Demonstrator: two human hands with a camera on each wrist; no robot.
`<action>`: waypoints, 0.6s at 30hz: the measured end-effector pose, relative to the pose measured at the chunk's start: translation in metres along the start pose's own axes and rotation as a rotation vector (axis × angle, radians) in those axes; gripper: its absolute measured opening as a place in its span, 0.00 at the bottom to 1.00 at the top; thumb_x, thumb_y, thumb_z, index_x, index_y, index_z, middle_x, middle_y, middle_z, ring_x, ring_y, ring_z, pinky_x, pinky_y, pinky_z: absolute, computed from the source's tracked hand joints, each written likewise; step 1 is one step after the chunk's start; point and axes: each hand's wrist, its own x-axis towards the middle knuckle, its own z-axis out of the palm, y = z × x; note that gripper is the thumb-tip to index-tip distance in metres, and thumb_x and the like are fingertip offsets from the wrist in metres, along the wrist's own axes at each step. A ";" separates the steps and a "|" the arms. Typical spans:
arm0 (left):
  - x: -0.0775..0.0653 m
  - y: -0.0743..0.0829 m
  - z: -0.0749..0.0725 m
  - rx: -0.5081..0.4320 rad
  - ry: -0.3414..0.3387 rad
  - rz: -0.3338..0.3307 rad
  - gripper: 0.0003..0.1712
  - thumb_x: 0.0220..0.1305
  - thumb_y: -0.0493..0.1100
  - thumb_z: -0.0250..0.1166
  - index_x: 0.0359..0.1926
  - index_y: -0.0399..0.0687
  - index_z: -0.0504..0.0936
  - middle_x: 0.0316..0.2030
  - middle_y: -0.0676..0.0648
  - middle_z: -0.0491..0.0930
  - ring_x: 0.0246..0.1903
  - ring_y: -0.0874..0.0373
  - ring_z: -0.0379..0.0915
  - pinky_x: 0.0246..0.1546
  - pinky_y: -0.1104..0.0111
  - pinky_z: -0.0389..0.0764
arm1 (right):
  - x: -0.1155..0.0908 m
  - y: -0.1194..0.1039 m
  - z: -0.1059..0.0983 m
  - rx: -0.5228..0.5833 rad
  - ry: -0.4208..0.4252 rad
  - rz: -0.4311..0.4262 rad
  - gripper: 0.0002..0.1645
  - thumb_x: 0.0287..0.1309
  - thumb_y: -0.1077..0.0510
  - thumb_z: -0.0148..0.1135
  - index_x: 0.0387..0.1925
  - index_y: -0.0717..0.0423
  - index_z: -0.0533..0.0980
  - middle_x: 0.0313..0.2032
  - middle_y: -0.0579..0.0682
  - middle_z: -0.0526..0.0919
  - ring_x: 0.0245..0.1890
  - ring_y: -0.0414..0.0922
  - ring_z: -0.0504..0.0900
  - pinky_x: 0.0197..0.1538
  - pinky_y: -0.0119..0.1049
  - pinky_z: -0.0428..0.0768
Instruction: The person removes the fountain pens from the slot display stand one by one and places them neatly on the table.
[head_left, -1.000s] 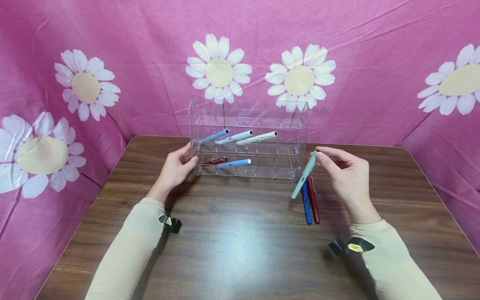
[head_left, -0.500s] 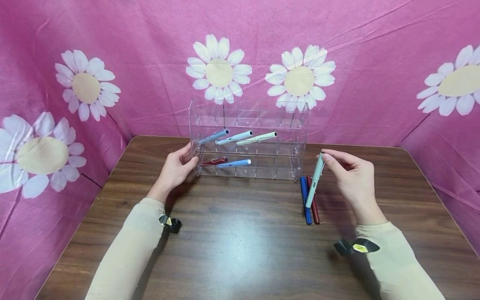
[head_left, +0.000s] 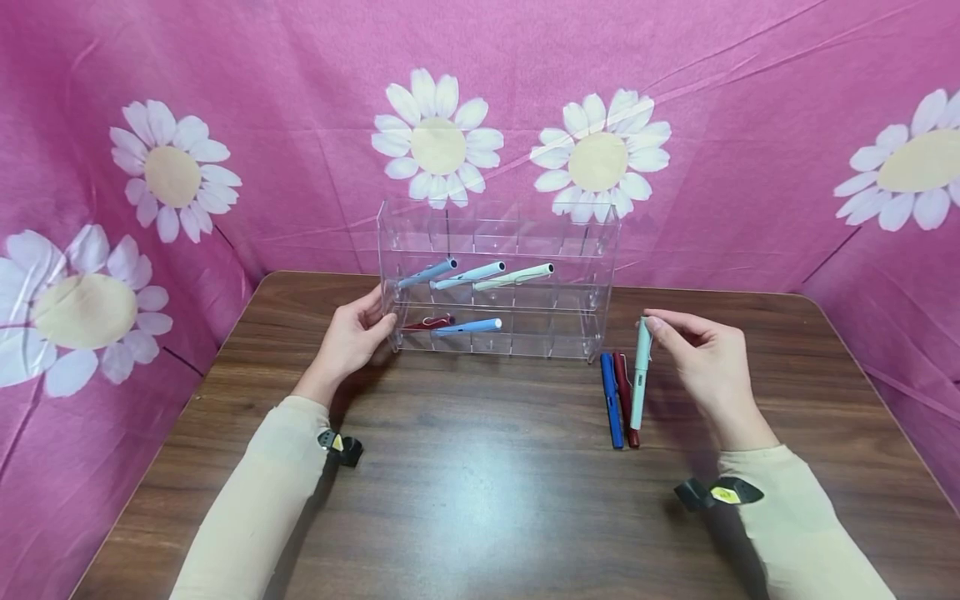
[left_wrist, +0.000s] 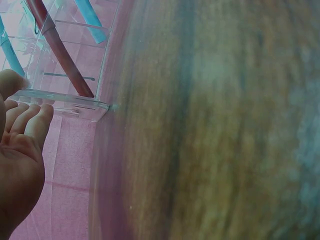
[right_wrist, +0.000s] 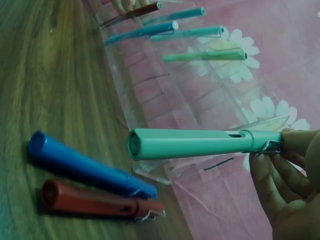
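My right hand [head_left: 708, 362] pinches a mint green pen [head_left: 641, 375] by its capped end, with the barrel hanging down. In the right wrist view the same pen [right_wrist: 190, 143] points away from the fingertips, its clip beside them. Just left of it on the table lie a dark blue pen [head_left: 611, 400] and a dark red pen [head_left: 622, 387], the red one partly covered by the green pen. My left hand [head_left: 348, 337] grips the left side panel of a clear acrylic pen rack [head_left: 555, 346], thumb on the near face; the left wrist view shows fingers behind the panel [left_wrist: 65, 96].
Several pens rest in the rack: a grey-blue pen [head_left: 427, 273], a light blue pen [head_left: 468, 276] and a pale green pen [head_left: 513, 277] on the middle tier, a red pen [head_left: 429, 322] and a blue pen [head_left: 468, 327] below. Flowered pink cloth [head_left: 315, 167] hangs behind the wooden table [head_left: 465, 500].
My right hand has moved right and slightly toward me, and the mint green pen has swung from slanted to nearly upright, passing over the blue and red pens. My left hand and the rack stay put.
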 end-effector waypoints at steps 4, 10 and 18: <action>0.000 0.000 0.000 0.002 0.001 -0.004 0.34 0.73 0.22 0.58 0.77 0.24 0.64 0.70 0.24 0.72 0.70 0.31 0.71 0.59 0.83 0.79 | 0.000 0.008 -0.003 -0.037 -0.023 0.011 0.20 0.73 0.55 0.70 0.57 0.65 0.87 0.38 0.26 0.92 0.40 0.20 0.85 0.44 0.15 0.81; 0.000 0.000 0.000 0.002 -0.005 -0.001 0.34 0.73 0.22 0.58 0.77 0.24 0.64 0.69 0.24 0.73 0.70 0.31 0.71 0.59 0.83 0.79 | 0.000 0.019 -0.004 -0.062 -0.051 0.006 0.20 0.73 0.55 0.70 0.57 0.66 0.86 0.34 0.20 0.88 0.34 0.22 0.85 0.39 0.16 0.82; 0.001 0.000 0.000 0.009 -0.004 -0.002 0.34 0.73 0.22 0.58 0.77 0.23 0.63 0.70 0.25 0.72 0.71 0.31 0.71 0.60 0.83 0.79 | 0.002 0.031 -0.005 -0.113 -0.100 0.044 0.22 0.75 0.52 0.68 0.58 0.66 0.86 0.28 0.16 0.84 0.31 0.27 0.86 0.34 0.21 0.82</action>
